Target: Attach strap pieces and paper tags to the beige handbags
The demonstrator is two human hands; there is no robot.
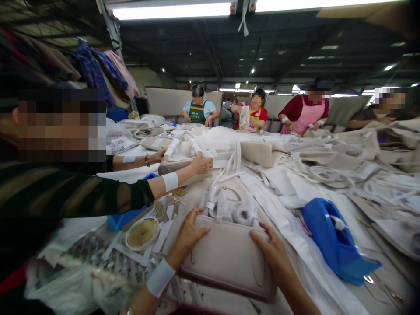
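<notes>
A beige handbag lies in front of me, its top edge facing away. My left hand grips its upper left corner, the thumb lying on the front panel and the fingers at the top edge. At the upper right corner, my right hand holds the bag the same way. Handles wrapped in clear plastic and a roll of white wrapping stick out beyond the top edge. A white band circles my left wrist.
At left, a co-worker's hand touches another beige bag. A blue tape dispenser stands at right. A round dish of yellowish paste sits at left. More bags and white wrapping cover the table; several people work across it.
</notes>
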